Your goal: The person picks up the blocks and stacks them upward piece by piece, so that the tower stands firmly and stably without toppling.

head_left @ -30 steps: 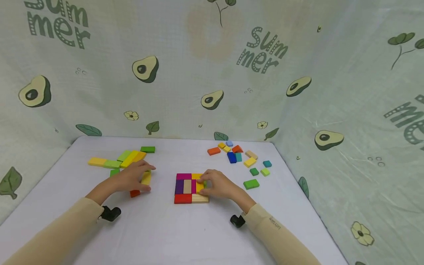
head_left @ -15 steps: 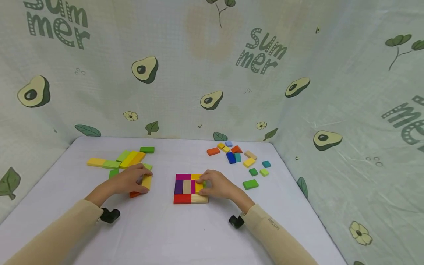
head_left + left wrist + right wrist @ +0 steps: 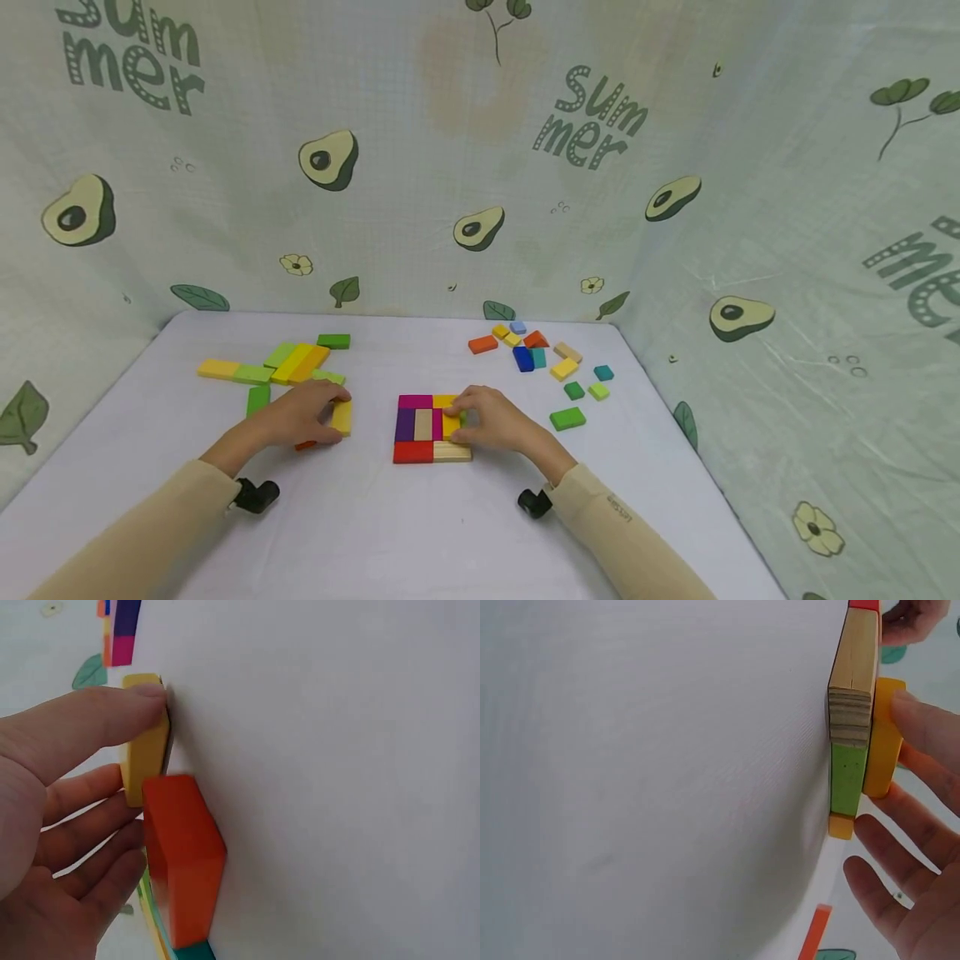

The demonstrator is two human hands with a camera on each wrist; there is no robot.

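Lying nearest are two beige sleeves. Beyond them, the right hand pinches an amber block between thumb and fingers, over the right side of a flat square of coloured blocks, above a green block. The left hand pinches a yellow block, near a red block; whether the yellow one touches the table is unclear. Farther off, green and yellow blocks lie clustered on the left, small loose blocks on the right. Behind the table hangs an avocado-print curtain.
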